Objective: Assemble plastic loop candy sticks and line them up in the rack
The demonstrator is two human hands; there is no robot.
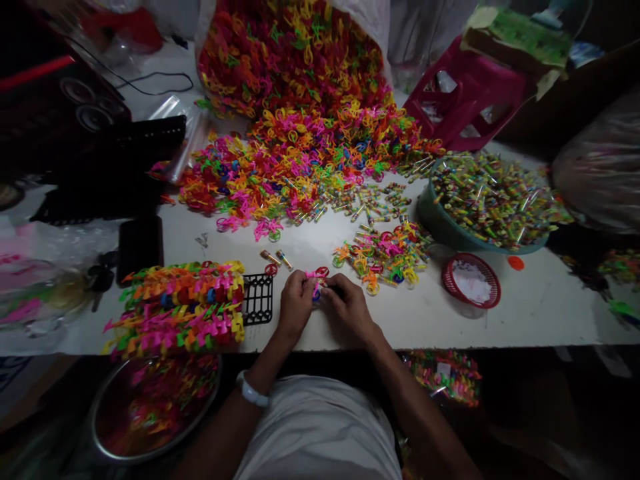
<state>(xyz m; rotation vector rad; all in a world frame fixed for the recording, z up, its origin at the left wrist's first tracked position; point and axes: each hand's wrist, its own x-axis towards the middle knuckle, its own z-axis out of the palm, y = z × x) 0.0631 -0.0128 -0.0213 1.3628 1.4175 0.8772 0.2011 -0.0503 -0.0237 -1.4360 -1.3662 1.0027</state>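
Observation:
My left hand (296, 301) and my right hand (347, 308) meet near the white table's front edge (450, 333), both pinched on a small pink plastic toy piece (317, 279) with a blue bit under it. A white band sits on my left wrist (251, 392). Just beyond my hands lie two small striped tubes (278, 257) and a red ring (271, 269). A little heap of colourful pieces and tubes (385, 255) lies to the right of my hands.
A huge pile of neon plastic pieces (300, 153) spills from a bag (293, 57) at the back. Right: teal bowl of tubes (487, 200), small red basket (471, 280). Left: black rack of stacked pieces (183, 307), phone (141, 244), keyboard. A metal bowl (153, 407) sits below.

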